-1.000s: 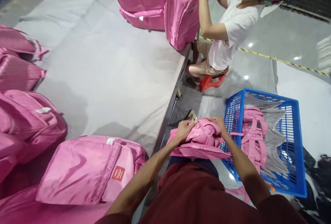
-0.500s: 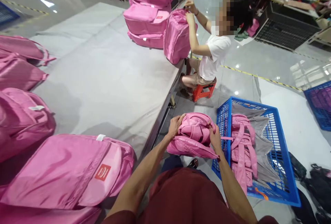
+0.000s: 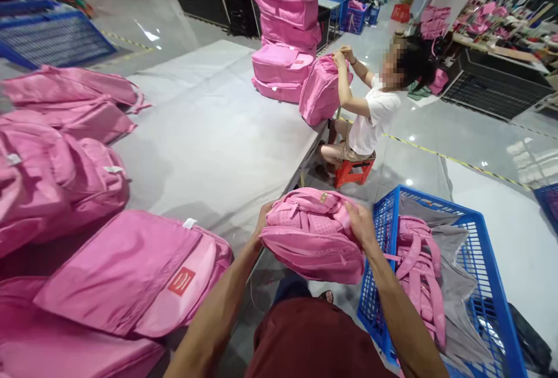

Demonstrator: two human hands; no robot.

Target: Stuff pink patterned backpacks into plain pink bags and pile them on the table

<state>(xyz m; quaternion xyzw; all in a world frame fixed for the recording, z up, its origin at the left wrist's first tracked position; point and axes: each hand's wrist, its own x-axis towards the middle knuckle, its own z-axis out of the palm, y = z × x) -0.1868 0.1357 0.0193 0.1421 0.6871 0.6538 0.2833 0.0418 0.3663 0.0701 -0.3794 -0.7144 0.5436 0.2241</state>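
In front of my body I hold up a pink backpack (image 3: 311, 238), lifted off any surface. My left hand (image 3: 264, 218) grips its left side, and my right hand (image 3: 361, 224) is closed on its right side. The fingers are partly hidden behind the fabric. A dotted mesh panel and folded straps show on its upper part. To my left, a flat pink backpack (image 3: 126, 273) with a red label lies on the pale-covered table (image 3: 209, 151). At my right stands a blue crate (image 3: 501, 273) with several pink backpacks (image 3: 421, 279) on a grey lining.
More pink backpacks (image 3: 61, 174) fill the table's left side, and a stack (image 3: 285, 40) stands at its far end. A co-worker (image 3: 379, 104) on a red stool (image 3: 355, 170) handles another upright backpack (image 3: 320, 90). Yellow-black tape (image 3: 457, 160) crosses the floor.
My hands have raised the backpack and spread it wider, with its lower panel turned more toward me. The view has tilted upward and left. The co-worker's hands remain at the other backpack's top.
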